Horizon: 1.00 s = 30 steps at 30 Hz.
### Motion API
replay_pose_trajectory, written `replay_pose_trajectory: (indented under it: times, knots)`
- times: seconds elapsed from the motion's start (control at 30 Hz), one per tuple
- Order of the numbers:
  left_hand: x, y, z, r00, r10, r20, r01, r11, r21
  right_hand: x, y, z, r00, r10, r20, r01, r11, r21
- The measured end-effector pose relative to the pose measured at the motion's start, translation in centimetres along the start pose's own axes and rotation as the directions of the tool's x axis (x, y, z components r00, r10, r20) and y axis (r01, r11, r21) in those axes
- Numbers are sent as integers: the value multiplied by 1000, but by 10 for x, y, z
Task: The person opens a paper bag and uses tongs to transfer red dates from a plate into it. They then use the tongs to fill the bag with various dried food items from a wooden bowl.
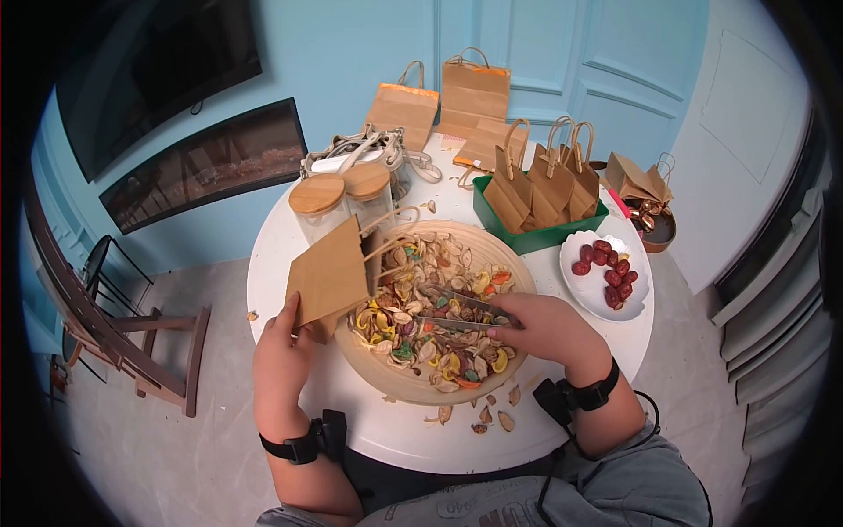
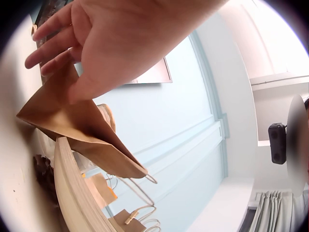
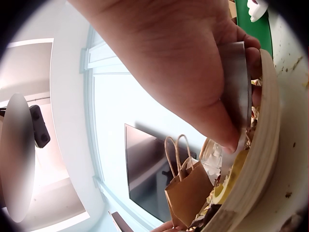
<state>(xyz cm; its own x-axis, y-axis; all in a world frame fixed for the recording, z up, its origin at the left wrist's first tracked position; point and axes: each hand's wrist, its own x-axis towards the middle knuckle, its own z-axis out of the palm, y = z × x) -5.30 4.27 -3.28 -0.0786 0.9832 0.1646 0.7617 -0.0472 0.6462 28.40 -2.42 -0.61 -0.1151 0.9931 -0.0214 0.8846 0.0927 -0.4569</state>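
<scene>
A small brown paper bag [image 1: 329, 277] leans over the left side of a round wooden tray [image 1: 373, 384], tilted with its twisted handles toward the tray. My left hand [image 1: 283, 356] holds it low down, thumb on one face and fingers behind, as the left wrist view shows of the bag [image 2: 63, 106]. Dried petals and slices [image 1: 452, 364] in brown, yellow, orange and green fill the tray. My right hand [image 1: 553, 327] grips metal tongs [image 1: 457, 324], thumb along one arm. The tips of the tongs lie among the dried pieces, partly hidden.
Two glass jars with wooden lids [image 1: 318, 195] and a handbag [image 1: 386, 149] stand back left. Behind the tray, a green box [image 1: 549, 237] holds several paper bags. At right is a white plate [image 1: 580, 294] of red dates. Loose petals [image 1: 507, 421] lie on the white table [image 1: 421, 439].
</scene>
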Motion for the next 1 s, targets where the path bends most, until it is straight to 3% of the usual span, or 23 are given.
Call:
replay_pose_trajectory:
  times: [0.03,0.1,0.23,0.3,0.33,0.43,0.47,0.53,0.6,0.67,0.73,0.8,0.83,0.87,0.93,1.0]
  knots:
    - [2,-3,1,1000,0,0,0,1000,0,0,0,0,1000,4,7,-4,1000,0]
    - [7,-13,5,973,180,-145,-190,980,-61,0,0,0,1000,5,7,-5,1000,-1]
    - [13,-23,10,954,207,-214,-248,951,-183,0,2,3,1000,-13,-17,13,1000,2]
    - [16,-26,12,952,39,-303,-159,910,-383,0,1,1,1000,-11,-13,11,1000,1]
    - [15,-26,10,952,40,-302,-159,910,-383,0,0,1,1000,-7,-9,7,1000,0]
    - [10,-26,0,825,69,-561,-329,866,-377,1,9,7,998,-50,-46,49,999,-9]
    - [10,-26,0,825,70,-561,-330,866,-377,1,9,7,998,-49,-46,48,999,-9]
    - [8,-22,-2,787,-89,-610,-377,713,-591,1,9,6,998,-53,-41,52,999,-15]
    - [3,-15,-5,763,-59,-643,-424,706,-567,1,9,7,998,-54,-41,54,998,-15]
    - [1,-15,-5,625,16,-780,-612,631,-477,1,10,7,998,-56,-42,55,998,-15]
    - [-7,-13,-6,592,15,-806,-604,670,-432,1,10,7,998,-53,-44,52,999,-11]
    - [-18,-1,-3,356,231,-905,-734,669,-118,0,3,2,999,-32,-24,32,999,-11]
    - [-28,0,-8,258,501,-826,-633,734,247,-1,1,1,1000,-14,-2,14,1000,-14]
    - [-36,9,-3,232,576,-783,-693,663,283,-1,2,2,1000,-15,0,15,1000,-13]
    - [-45,23,-7,248,739,-627,-744,560,365,-1,4,4,999,-42,-26,42,999,-5]
    - [-48,28,-6,271,749,-605,-743,562,363,0,5,5,999,-47,-28,47,999,-4]
